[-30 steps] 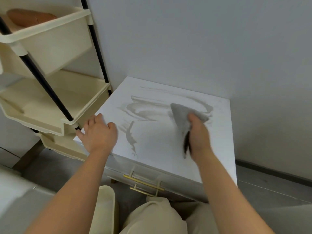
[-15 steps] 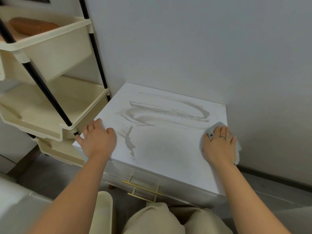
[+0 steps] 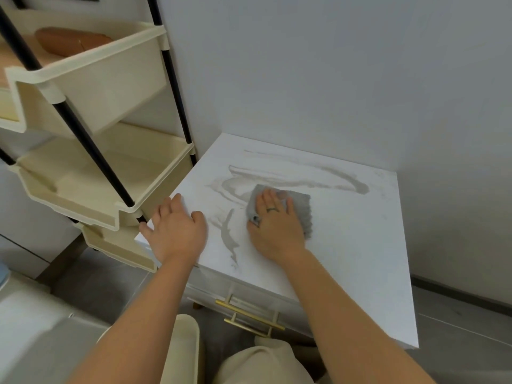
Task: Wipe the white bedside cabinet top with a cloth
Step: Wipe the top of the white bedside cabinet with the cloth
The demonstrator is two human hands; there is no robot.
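Observation:
The white bedside cabinet top [image 3: 360, 245] stands against the wall and carries grey-brown smears across its back and left part. A grey cloth [image 3: 300, 209] lies flat on it, left of the middle. My right hand [image 3: 277, 225] presses down on the cloth with fingers spread, a ring on one finger. My left hand [image 3: 174, 228] rests palm down on the cabinet's front left corner, fingers apart, holding nothing.
A cream tiered rack [image 3: 91, 167] with black poles stands close to the cabinet's left side; a brown object [image 3: 69, 41] lies in its top tray. A drawer with a gold handle [image 3: 249, 317] sits below the top. The grey wall runs behind and to the right.
My right hand has swept the cloth from the cabinet's right edge back to left of the middle. My left hand stays on the front left corner.

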